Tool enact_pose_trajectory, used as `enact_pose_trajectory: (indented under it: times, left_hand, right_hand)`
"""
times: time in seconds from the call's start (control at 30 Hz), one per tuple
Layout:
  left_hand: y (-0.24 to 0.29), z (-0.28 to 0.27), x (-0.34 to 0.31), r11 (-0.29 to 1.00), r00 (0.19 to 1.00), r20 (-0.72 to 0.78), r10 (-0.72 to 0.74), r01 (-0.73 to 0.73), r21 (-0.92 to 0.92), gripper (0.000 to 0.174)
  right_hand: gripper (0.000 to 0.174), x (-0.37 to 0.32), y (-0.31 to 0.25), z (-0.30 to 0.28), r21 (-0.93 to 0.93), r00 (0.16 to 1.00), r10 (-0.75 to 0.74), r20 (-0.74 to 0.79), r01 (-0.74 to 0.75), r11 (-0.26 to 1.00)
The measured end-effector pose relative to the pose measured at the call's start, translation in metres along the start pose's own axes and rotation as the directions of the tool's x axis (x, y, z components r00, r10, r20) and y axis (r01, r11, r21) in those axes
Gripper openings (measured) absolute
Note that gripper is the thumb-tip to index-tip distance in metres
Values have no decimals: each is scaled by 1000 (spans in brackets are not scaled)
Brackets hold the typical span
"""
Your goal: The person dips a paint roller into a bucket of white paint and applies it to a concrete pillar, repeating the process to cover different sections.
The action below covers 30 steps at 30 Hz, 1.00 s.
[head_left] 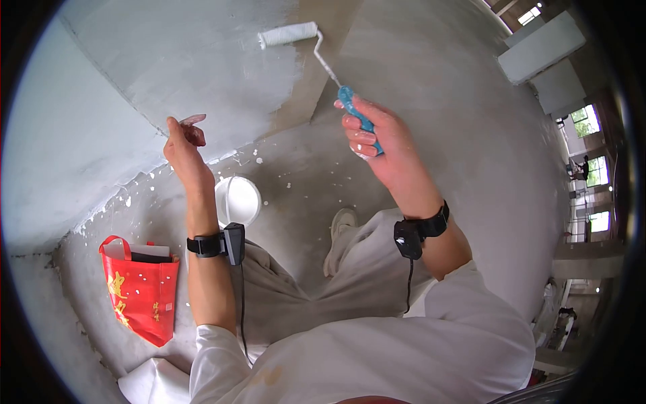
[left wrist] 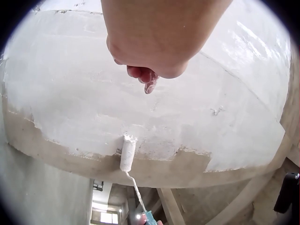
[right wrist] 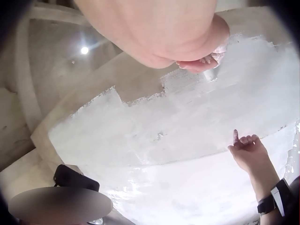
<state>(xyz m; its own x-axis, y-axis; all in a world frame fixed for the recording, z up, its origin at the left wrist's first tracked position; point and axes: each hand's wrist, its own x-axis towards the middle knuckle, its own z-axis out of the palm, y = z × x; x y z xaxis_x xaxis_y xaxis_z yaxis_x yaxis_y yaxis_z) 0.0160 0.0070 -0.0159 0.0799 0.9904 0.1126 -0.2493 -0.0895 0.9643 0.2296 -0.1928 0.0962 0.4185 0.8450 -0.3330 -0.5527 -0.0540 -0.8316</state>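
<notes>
The coating of the wall appears to be the step in hand: a pale coat is spread over most of the surface, while a brown, uncoated strip is left along its edge. The paint roller is held up at that wall, its white sleeve set at the ragged border between coat and strip in the left wrist view; whether the sleeve is pressed on the surface cannot be told for certain. Its blue handle is gripped by the right hand, whose fingers are wrapped around it and flecked with white. Nothing is held by the left hand; it is raised near the wall, one finger extended and the others loosely bent.

The white bucket is stood on the floor, near the foot of the wall, with the red bag placed well apart from it.

For the next move, steady, even pressure seems to be called for, with the sleeve carried over the brown strip in overlapping strokes. Should the coverage turn thin, a reload at the bucket would probably be needed.
</notes>
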Motion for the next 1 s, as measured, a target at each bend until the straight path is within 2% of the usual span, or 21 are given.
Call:
enact_pose_trajectory:
  times: [0.13,0.27,0.37,0.43,0.53,0.6,0.67,0.73,0.77,0.87,1.0]
  left_hand:
    - [5,-2,-3,998,999,-34,-36,33,-62,49]
    - [6,-7,-1,995,996,-59,-66,62,-77,41]
    - [7,-10,-7,995,996,-80,-44,36,-93,35]
    - [0,-14,-6,987,991,-99,-90,76,-141,32]
    - [-4,-16,-10,984,988,-104,-116,100,-149,31]
    - [-5,-11,-12,987,991,-106,-78,62,-148,30]
    - [-5,-5,-13,978,983,-128,-134,110,-179,29]
    - [-5,-1,-16,985,991,-93,-97,83,-151,29]
    - [-6,1,-21,990,995,-68,-67,58,-131,28]
    - [-5,0,-21,986,990,-81,-118,107,-125,29]
    - [-3,1,-21,986,991,-81,-109,98,-132,29]
  right_hand:
    - [24,-4,-7,7,-56,996,-91,20,92,994]
    - [25,2,-3,6,-43,994,-92,63,94,995]
    - [27,5,10,3,-39,998,-61,26,62,997]
    - [30,9,18,3,-17,999,-25,22,26,1000]
    - [32,7,17,6,-45,1000,-15,10,16,999]
    - [33,0,14,8,-59,999,-34,3,34,998]
    - [33,0,5,8,-72,997,-71,2,71,995]
    - [34,-4,5,2,-112,997,-76,-8,75,991]
    - [34,-7,5,-1,-106,997,-74,-21,71,992]
    - [33,-10,-4,-4,-93,993,-110,-29,107,990]
    - [33,-17,-12,-1,-95,989,-146,-11,145,985]
